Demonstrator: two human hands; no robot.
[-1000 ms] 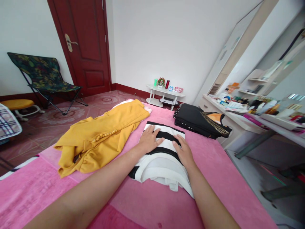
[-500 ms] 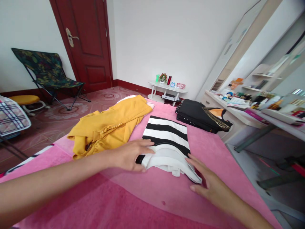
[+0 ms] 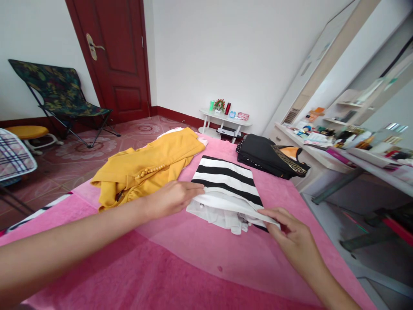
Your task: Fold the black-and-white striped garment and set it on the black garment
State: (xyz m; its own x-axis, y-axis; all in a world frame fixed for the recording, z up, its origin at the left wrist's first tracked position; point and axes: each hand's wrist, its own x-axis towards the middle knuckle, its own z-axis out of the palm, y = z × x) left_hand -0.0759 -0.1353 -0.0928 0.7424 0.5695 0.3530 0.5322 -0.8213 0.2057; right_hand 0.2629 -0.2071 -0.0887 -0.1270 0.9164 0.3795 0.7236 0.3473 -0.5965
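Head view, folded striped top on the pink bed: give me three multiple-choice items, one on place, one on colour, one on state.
1. Where is the yellow jacket relative to the striped top?
A. left of it B. on top of it C. on the floor
2. What colours are the top's stripes?
A. red and blue B. black and white C. green and yellow
3. What are both hands doing?
A. resting away from the top B. gripping the top's near edge C. holding the black garment

1 A: it lies left. 2 B: visible bands. 3 B: left hand and right hand pinch its near corners.

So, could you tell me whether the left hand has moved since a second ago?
Yes. The left hand has come off the top of the striped garment toward the person, to its near left edge.
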